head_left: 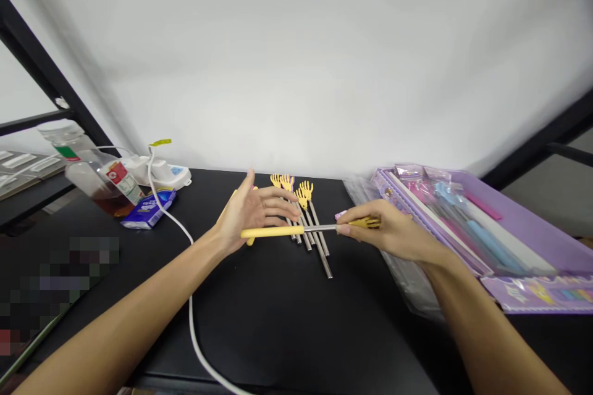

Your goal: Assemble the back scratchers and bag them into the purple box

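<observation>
Scratcher (320, 228) is gripped nr claw end (370, 223) in R hand (393, 231), handle (275, 232) by open, non-gripping L hand (248, 213) (contact unclear); if R grip is slackened, loose rods (323, 256) nr L fingertips (294, 213) may be struck.

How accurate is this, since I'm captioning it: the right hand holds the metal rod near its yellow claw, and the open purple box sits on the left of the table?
Only the side is wrong: the head view shows the open purple box on the right of the table. The right hand does hold the metal rod near its yellow claw.
</observation>
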`<control>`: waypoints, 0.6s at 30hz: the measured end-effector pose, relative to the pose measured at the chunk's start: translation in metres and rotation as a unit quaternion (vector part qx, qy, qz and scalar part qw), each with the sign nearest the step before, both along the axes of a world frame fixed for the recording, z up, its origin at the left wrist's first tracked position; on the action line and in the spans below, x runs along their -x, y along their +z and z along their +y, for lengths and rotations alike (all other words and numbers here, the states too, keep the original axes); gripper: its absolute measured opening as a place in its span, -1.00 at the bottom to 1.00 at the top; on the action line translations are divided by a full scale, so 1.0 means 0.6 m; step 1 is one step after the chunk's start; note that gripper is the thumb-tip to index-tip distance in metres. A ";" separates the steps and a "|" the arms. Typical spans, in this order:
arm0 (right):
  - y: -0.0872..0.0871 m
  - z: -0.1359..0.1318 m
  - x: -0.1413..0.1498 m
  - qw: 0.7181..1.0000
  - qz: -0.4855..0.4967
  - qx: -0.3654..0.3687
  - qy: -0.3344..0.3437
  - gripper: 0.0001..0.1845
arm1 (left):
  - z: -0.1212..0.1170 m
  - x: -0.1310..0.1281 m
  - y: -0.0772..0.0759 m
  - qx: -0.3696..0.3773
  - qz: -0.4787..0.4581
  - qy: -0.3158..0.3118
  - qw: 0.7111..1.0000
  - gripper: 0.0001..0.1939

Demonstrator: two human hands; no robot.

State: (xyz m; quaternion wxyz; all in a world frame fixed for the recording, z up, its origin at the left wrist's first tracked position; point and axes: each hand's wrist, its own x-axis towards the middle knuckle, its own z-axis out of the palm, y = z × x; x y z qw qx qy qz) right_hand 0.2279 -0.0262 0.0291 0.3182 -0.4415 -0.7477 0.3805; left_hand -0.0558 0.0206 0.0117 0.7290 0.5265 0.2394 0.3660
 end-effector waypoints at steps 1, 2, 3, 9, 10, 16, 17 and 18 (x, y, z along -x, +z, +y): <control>-0.003 0.000 0.005 1.000 0.000 -0.005 -0.001 -0.70 | -0.002 -0.001 0.001 0.003 0.000 0.030 1.000 -0.11; -0.006 0.000 0.010 1.000 -0.003 -0.006 0.000 -0.70 | -0.003 -0.001 0.002 0.003 0.000 0.064 0.998 -0.12; -0.008 -0.001 0.016 1.000 -0.010 -0.005 0.002 -0.69 | -0.004 -0.001 0.004 0.002 0.001 0.093 0.996 -0.14; -0.019 0.000 0.035 0.997 -0.041 -0.058 0.012 -0.60 | 0.003 0.008 0.001 -0.002 0.016 0.134 0.991 -0.22; -0.022 0.000 0.035 0.996 -0.045 -0.075 0.013 -0.60 | 0.004 0.009 -0.002 -0.002 0.019 0.137 0.990 -0.23; -0.028 -0.001 0.031 0.989 -0.068 -0.134 0.015 -0.62 | 0.001 0.001 -0.016 -0.003 0.049 0.161 0.986 -0.24; -0.029 -0.001 0.031 0.987 -0.071 -0.140 0.016 -0.62 | 0.001 0.000 -0.017 -0.003 0.050 0.162 0.985 -0.25; -0.029 -0.002 0.031 0.986 -0.075 -0.145 0.017 -0.63 | 0.001 0.000 -0.017 -0.004 0.050 0.164 0.985 -0.25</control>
